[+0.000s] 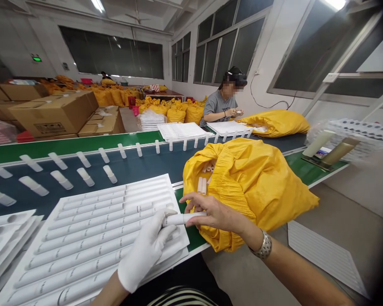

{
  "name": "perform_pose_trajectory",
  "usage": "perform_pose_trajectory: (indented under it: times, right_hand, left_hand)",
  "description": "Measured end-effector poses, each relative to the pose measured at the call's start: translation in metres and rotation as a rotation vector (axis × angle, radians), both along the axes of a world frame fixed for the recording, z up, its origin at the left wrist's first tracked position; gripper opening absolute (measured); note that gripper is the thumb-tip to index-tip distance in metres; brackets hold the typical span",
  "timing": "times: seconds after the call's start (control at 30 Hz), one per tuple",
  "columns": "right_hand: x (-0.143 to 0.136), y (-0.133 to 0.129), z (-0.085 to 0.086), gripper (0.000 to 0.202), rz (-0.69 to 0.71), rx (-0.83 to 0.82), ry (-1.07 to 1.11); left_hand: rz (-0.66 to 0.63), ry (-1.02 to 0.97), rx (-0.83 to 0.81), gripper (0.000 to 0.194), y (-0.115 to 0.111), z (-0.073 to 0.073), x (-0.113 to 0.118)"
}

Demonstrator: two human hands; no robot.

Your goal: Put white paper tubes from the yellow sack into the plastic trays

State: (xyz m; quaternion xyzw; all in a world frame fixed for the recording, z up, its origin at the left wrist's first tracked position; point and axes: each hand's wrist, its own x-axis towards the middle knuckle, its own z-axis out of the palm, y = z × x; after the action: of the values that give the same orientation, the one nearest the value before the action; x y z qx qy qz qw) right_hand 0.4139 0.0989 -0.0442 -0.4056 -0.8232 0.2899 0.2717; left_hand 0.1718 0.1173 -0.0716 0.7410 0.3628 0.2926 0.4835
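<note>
In front of me, my left hand (148, 246), in a white glove, is closed around the left end of a white tube (175, 219). My bare right hand (210, 214) pinches the same tube's right end between thumb and fingers. The tube lies roughly level over the right side of a white grooved tray (158, 190). Long rows of white tubes (83, 231) with small dark print fill much of that tray; its upper right grooves hold none. Just beyond my right hand, a yellow sack (258, 178) gapes open, showing pale tubes (202, 185) inside.
A dark conveyor belt (147, 166) carrying several short white tubes (86, 176) runs past the tray. Stacked trays (6, 242) stand at left. Across the belt, a person (221, 100) handles something small beside another sack (277, 122). One tray (325, 255) lies low at right.
</note>
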Motion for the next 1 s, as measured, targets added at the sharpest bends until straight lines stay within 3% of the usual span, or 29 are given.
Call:
perform_pose_trajectory:
  times: [0.13, 0.23, 0.53, 0.7, 0.77, 0.83, 0.9, 1.0]
  right_hand:
    - [0.003, -0.005, -0.002, 0.035, 0.046, 0.189, -0.117]
    - [0.004, -0.008, -0.005, 0.033, 0.079, 0.225, -0.140]
    - [-0.009, -0.013, -0.010, 0.031, 0.051, -0.067, -0.104]
    - [-0.022, -0.002, -0.011, 0.045, 0.041, -0.165, -0.181]
    - [-0.019, 0.009, -0.008, 0.055, 0.031, -0.200, -0.181]
    - [-0.006, 0.022, -0.007, 0.057, -0.043, -0.188, -0.147]
    - [0.016, 0.036, -0.009, 0.045, -0.192, -0.101, -0.149]
    - [0.051, 0.048, -0.023, 0.020, -0.345, 0.075, -0.325]
  left_hand:
    - [-0.032, 0.004, -0.055, 0.029, -0.004, 0.008, -0.008]
    - [-0.028, 0.051, 0.018, 0.030, -0.009, 0.008, -0.011]
    - [-0.072, 0.133, 0.322, 0.033, -0.024, -0.026, -0.009]
    - [-0.163, 0.252, 0.412, 0.030, -0.011, -0.022, 0.000]
    - [-0.161, 0.310, 0.429, 0.025, 0.008, -0.014, 0.003]
    - [-0.022, 0.380, 0.366, 0.025, 0.043, -0.006, 0.000]
    - [0.191, 0.429, 0.279, 0.026, 0.091, 0.000, -0.011]
    - [0.455, 0.454, 0.255, 0.018, 0.176, 0.002, -0.038]
